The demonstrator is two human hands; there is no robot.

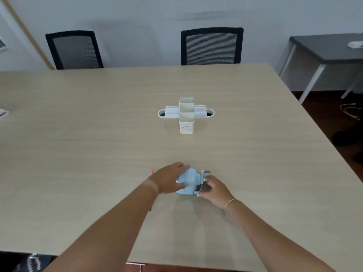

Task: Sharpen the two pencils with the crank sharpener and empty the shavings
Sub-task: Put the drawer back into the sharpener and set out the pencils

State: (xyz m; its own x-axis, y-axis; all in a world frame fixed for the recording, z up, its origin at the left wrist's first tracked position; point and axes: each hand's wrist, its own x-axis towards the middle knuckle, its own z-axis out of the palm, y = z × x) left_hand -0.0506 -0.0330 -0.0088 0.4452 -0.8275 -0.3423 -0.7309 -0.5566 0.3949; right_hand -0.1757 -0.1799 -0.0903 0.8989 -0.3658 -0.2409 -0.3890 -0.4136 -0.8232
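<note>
A pale blue crank sharpener [191, 180] stands on the wooden table [98, 134], near its front edge. My left hand [169, 179] wraps over the sharpener's left side and top. My right hand [213, 190] pinches the dark shavings drawer [199, 188] low on the sharpener's right side, under the crank handle [206, 172]. A thin red-tipped pencil [151, 172] pokes out on the table just left of my left wrist; most of it is hidden by my arm. I cannot see a second pencil.
A white desk organiser [186, 114] with two tall empty cups stands at the table's middle. Two black mesh chairs [212, 47] are pushed in at the far side. A dark side table [326, 50] stands at the right. A white object [3, 113] lies at the left edge.
</note>
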